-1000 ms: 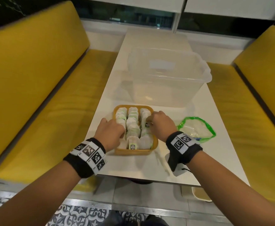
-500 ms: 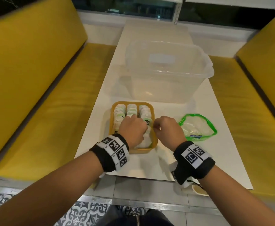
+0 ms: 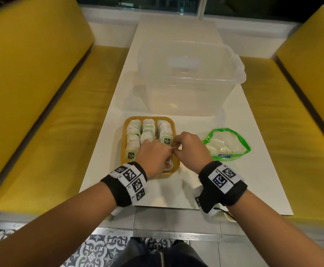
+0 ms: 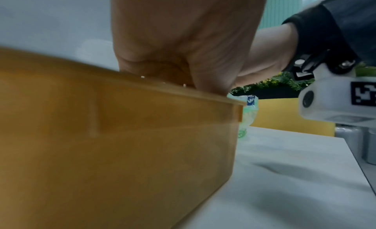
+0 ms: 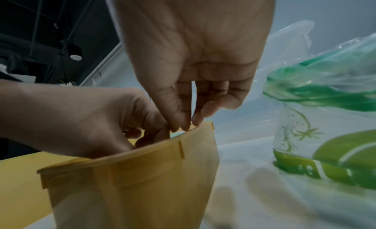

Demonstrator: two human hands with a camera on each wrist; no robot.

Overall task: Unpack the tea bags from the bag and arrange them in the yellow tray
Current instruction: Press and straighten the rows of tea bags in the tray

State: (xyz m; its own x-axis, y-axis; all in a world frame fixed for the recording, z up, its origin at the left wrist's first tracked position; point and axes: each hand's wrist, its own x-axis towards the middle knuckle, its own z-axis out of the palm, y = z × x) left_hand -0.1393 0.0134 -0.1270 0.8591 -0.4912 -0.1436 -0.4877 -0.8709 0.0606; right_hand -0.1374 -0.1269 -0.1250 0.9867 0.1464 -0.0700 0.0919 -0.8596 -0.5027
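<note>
The yellow tray [image 3: 124, 151] sits near the table's front edge and holds three rows of white tea bags [image 3: 148, 130] with green tags. My left hand [image 3: 168, 152] reaches across the tray's near end, fingers curled down into the right row. My right hand [image 3: 176, 148] meets it at the tray's right rim, its fingertips [image 5: 183, 126] pinched together on a pale tea bag edge [image 5: 176, 134] just inside the rim [image 5: 142, 152]. The left fingertips are hidden behind the tray wall [image 4: 122, 136]. The green-rimmed plastic bag [image 3: 226, 145] lies open to the right of the tray.
A large clear plastic tub [image 3: 190, 78] stands behind the tray on the white table [image 3: 244, 180]. Yellow benches [image 3: 42, 112] flank the table on both sides. The bag [image 5: 325, 120] lies close to my right hand.
My left hand has moved from the tray's left side across to its right rim, where it now meets my right hand. The right hand has stayed by the rim.
</note>
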